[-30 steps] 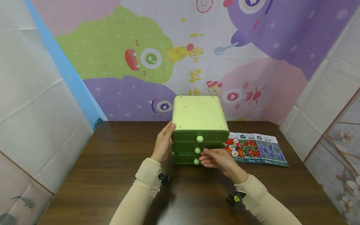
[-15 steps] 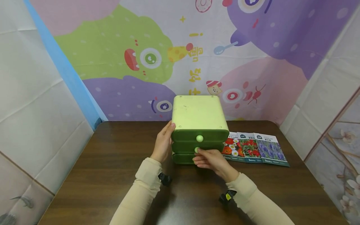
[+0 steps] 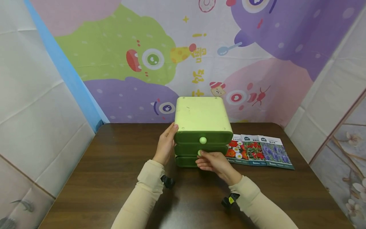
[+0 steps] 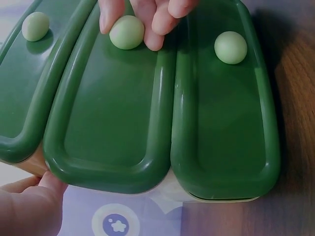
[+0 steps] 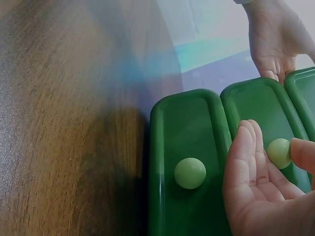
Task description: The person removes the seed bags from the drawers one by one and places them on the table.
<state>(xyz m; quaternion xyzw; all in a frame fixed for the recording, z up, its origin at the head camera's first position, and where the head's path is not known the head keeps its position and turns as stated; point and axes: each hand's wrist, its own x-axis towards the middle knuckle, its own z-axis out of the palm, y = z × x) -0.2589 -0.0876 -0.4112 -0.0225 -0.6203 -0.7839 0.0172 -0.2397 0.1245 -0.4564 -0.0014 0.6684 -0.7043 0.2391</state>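
A small drawer cabinet [image 3: 201, 113] with a pale yellow-green top and three dark green drawers stands on the wooden table. Each drawer has a round light green knob. My right hand [image 3: 218, 163] pinches the middle drawer's knob [image 4: 127, 32] between thumb and a finger; its other fingers stretch out beside it. The top knob [image 3: 203, 140] is untouched, as is the bottom knob [image 5: 190, 173]. At the cabinet's left side my left hand [image 3: 165, 144] presses against the wall near the top drawer, its fingers fairly straight and partly hidden. All three drawers look pushed in.
Several flower seed packets [image 3: 258, 151] lie fanned out on the table [image 3: 114, 178], just right of the cabinet. Behind the table hangs a cartoon-patterned cloth [image 3: 114, 57], with pale panels on both sides.
My right hand has moved slightly left, from beside the knobs onto the middle knob, and now pinches it. The left hand and the cabinet stay in place.
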